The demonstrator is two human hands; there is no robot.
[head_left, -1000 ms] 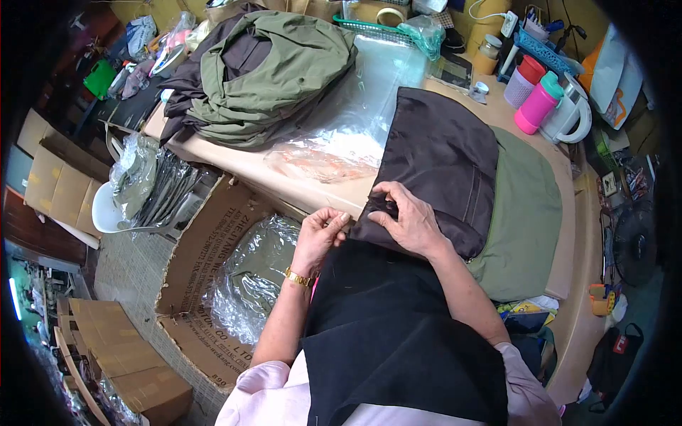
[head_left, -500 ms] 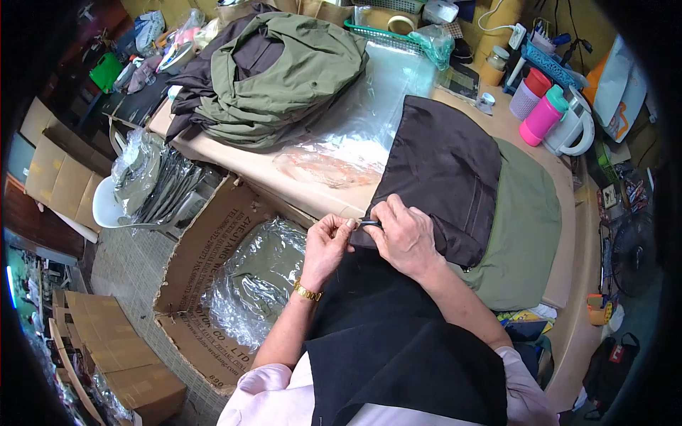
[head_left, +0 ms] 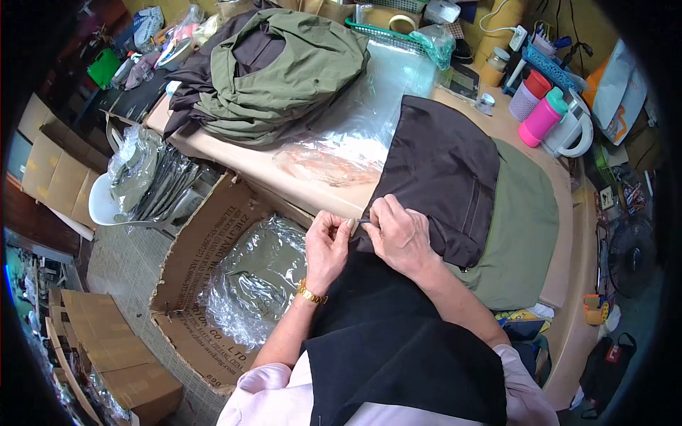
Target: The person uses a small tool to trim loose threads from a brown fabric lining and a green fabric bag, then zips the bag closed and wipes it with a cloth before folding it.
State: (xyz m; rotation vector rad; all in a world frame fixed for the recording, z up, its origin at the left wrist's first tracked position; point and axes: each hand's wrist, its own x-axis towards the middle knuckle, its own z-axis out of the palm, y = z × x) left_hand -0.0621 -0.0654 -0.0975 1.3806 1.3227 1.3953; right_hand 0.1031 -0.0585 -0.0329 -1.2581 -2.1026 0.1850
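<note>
My left hand (head_left: pixel 328 248) is closed in a pinch near the table's front edge, a gold watch on its wrist. Just right of it, my right hand (head_left: pixel 399 234) is closed too, its fingers on a small dark piece (head_left: pixel 361 221) that runs between the two hands. What that piece is cannot be made out. Under and beside my right hand lies a dark brown cloth (head_left: pixel 440 163), partly over a green cloth (head_left: pixel 529 213). A black apron (head_left: pixel 405 341) covers the lap below the hands.
A green and brown garment pile (head_left: pixel 284 78) and clear plastic sheets (head_left: pixel 362 106) lie on the table (head_left: pixel 298 181). An open cardboard box (head_left: pixel 192 248) with plastic-wrapped items stands at the left. Bottles, a pink one (head_left: pixel 534 128) among them, and a kettle (head_left: pixel 574 135) stand at the right.
Less of the dark piece shows between my fingers now. Both hands remain pinched close together, with only slight movement. The view has shifted slightly.
</note>
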